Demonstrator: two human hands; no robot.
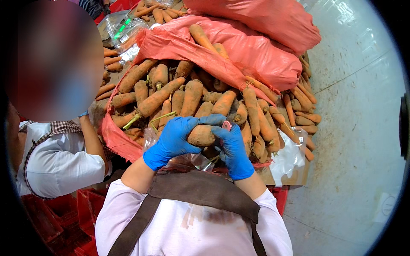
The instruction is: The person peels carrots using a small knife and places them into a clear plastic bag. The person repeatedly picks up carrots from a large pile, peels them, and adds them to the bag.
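Observation:
My left hand (174, 137), in a blue glove, grips a dirt-streaked carrot (201, 135) by its side. Close against the carrot's right end is my right hand (236, 152), also gloved in blue. A small tool with a pink handle (226, 125) pokes out from its grip; the rest of the tool is hidden by the fingers. Beneath and beyond both hands, many soil-covered carrots (192, 96) fill an opened red woven sack (110, 131). A few carrots carry green stem stubs (132, 122).
More red sacks (250, 35) are stacked behind, with loose carrots (302, 102) along the right by a pale wall (355, 128). Clear plastic bags (123, 30) lie at the far left. A co-worker's arm (93, 136) is close on my left, above red crates (61, 214).

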